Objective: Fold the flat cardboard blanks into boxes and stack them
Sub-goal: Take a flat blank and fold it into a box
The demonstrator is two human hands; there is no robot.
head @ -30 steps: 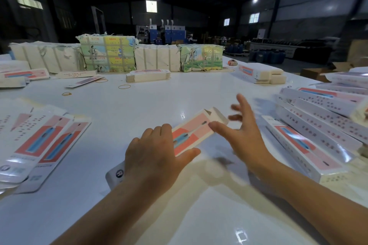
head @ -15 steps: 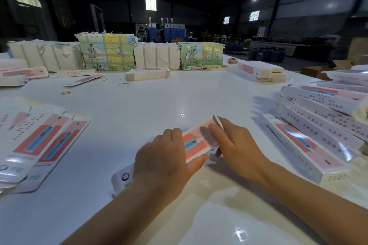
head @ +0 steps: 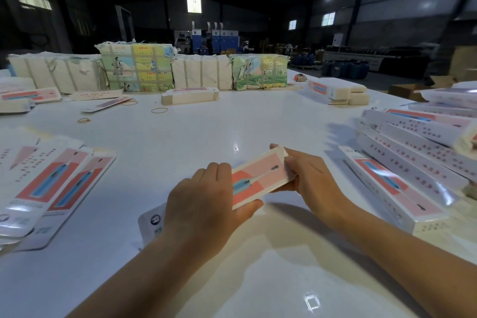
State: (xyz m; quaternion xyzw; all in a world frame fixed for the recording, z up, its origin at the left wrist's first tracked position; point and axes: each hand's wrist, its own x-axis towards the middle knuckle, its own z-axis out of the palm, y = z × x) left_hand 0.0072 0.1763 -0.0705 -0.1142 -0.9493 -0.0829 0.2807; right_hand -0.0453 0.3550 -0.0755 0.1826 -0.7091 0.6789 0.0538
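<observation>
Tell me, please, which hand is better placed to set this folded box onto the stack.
Right. The right hand already grips the box at its far end, nearest the folded boxes; the left hand is farther away.

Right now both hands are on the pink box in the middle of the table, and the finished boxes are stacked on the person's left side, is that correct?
Not quite. The left hand and right hand do hold the pink box mid-table, but the head view shows the finished boxes stacked on the person's right; the flat blanks lie on the left.
</observation>
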